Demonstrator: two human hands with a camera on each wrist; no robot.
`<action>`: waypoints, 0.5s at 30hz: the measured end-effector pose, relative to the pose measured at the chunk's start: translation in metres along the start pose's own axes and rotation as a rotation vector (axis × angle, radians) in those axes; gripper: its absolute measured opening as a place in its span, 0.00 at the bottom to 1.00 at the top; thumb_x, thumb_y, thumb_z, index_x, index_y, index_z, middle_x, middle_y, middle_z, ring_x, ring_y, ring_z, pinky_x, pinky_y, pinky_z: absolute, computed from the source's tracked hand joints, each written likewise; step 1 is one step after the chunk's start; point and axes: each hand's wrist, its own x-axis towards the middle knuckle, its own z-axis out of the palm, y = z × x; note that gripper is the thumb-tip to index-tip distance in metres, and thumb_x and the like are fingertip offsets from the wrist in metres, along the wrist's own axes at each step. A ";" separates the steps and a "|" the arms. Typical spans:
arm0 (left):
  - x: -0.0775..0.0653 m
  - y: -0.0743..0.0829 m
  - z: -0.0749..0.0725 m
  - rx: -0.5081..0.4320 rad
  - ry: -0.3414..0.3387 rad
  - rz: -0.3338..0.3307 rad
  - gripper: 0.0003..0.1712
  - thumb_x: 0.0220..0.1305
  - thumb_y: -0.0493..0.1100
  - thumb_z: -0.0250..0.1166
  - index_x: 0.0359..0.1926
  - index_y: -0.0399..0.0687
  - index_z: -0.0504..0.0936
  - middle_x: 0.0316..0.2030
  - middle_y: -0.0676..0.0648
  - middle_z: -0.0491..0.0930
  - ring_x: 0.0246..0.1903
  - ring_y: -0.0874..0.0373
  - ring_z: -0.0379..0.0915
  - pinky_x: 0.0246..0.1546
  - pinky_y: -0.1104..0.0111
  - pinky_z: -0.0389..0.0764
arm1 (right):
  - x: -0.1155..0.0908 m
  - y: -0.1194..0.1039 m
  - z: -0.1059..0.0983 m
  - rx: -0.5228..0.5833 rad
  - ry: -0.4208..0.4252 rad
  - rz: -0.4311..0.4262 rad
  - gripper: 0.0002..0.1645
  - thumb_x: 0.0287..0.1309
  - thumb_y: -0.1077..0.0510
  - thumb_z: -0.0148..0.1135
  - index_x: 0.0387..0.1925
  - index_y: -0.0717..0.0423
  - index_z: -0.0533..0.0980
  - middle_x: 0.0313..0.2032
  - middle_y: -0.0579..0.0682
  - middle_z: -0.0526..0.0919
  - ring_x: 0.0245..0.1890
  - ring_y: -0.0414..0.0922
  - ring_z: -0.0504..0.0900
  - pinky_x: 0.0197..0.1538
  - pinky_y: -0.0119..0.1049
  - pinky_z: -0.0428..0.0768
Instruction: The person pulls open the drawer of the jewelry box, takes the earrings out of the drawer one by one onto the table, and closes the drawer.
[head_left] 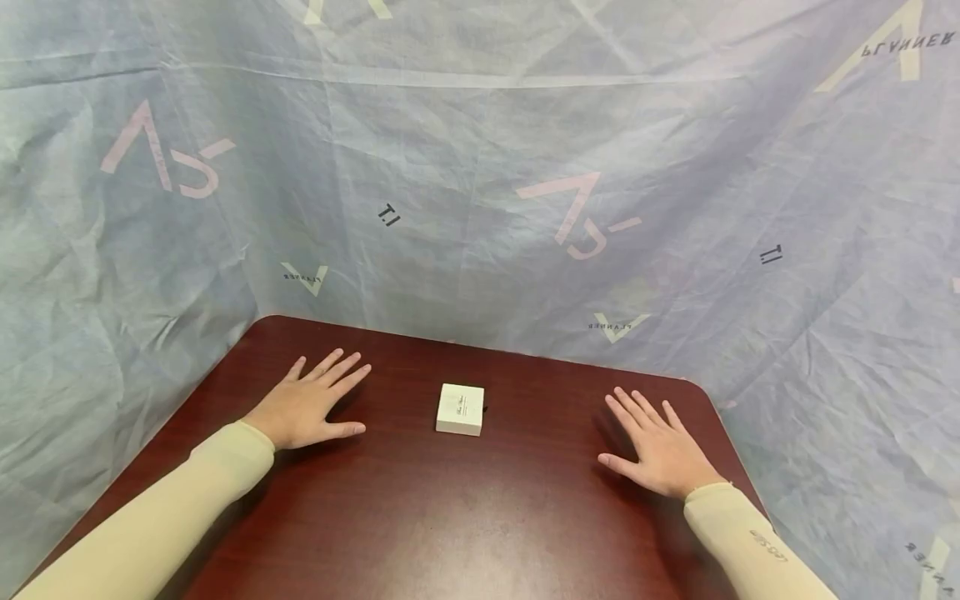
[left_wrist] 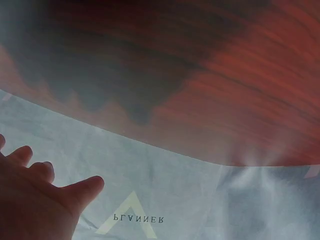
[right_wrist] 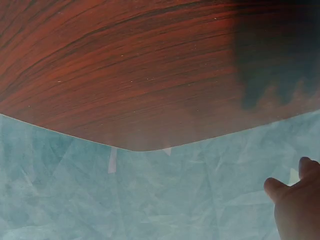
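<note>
A small white box [head_left: 460,409] with dark lettering on its lid lies on the dark red wooden table [head_left: 465,517], between the two hands. A small dark tab shows at its right side. To the left of the box, my left hand [head_left: 307,408] is spread palm down with straight fingers and holds nothing. My right hand [head_left: 660,446], on the other side and farther from the box, is likewise spread with nothing in it. In the left wrist view, part of the left hand [left_wrist: 45,195] appears at the lower left; the right hand [right_wrist: 300,205] shows at the lower right of its own wrist view.
Grey-blue cloth [head_left: 450,142] with printed letters and logos hangs behind the table and along both sides. The tabletop has rounded far corners. Pale sleeves cover the left forearm [head_left: 165,508] and right forearm [head_left: 750,542].
</note>
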 end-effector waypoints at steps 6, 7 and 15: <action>0.000 0.001 0.001 0.003 -0.005 0.000 0.62 0.76 0.84 0.67 0.97 0.62 0.61 0.95 0.43 0.63 0.94 0.35 0.58 0.89 0.22 0.61 | 0.002 -0.003 -0.003 -0.005 0.015 -0.014 0.62 0.77 0.20 0.67 0.95 0.47 0.62 0.92 0.58 0.68 0.91 0.65 0.70 0.90 0.78 0.63; 0.000 0.001 0.001 0.003 -0.006 -0.001 0.62 0.75 0.84 0.68 0.96 0.61 0.62 0.94 0.43 0.64 0.94 0.35 0.59 0.89 0.22 0.62 | 0.002 -0.003 -0.004 -0.009 0.017 -0.018 0.62 0.77 0.20 0.67 0.95 0.48 0.63 0.92 0.58 0.69 0.91 0.65 0.71 0.90 0.77 0.63; 0.003 0.003 0.004 0.020 -0.005 0.006 0.62 0.74 0.86 0.66 0.94 0.58 0.66 0.92 0.43 0.68 0.92 0.37 0.64 0.89 0.28 0.67 | 0.006 -0.003 -0.002 -0.040 0.034 -0.036 0.61 0.75 0.19 0.68 0.92 0.51 0.68 0.88 0.58 0.76 0.87 0.64 0.76 0.89 0.75 0.68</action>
